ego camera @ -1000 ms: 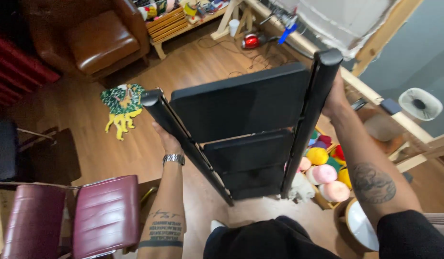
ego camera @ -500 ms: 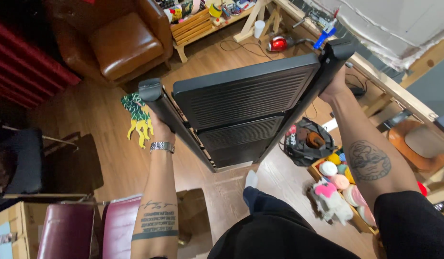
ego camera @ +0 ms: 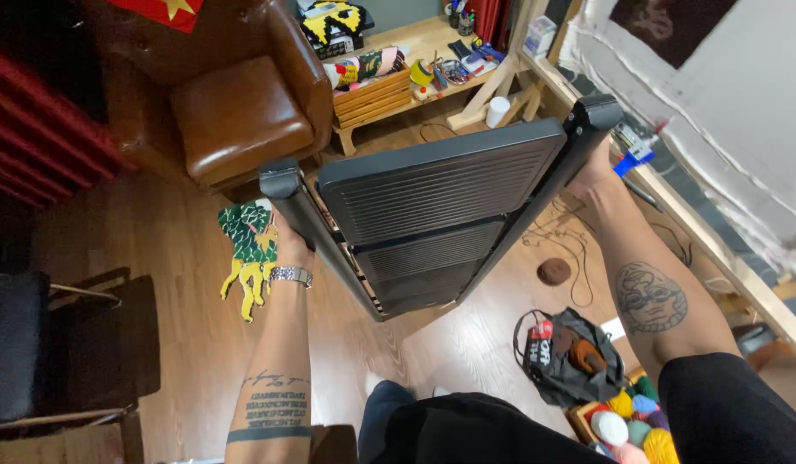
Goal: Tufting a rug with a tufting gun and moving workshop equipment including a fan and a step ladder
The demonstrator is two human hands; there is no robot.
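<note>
The black step ladder (ego camera: 432, 223) is off the wooden floor (ego camera: 192, 344), folded, with left hand (ego camera: 288, 245) and right hand (ego camera: 591, 176) each clenched around a side rail, not yet set down.

One head-worn camera looks steeply down, close over both forearms, onto the wooden floor (ego camera: 192, 283) below

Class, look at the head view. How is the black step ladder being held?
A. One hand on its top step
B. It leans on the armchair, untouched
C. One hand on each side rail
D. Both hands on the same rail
C. The left hand grips one rail of the ladder and the right hand grips the other, with the armchair apart behind it.
</note>
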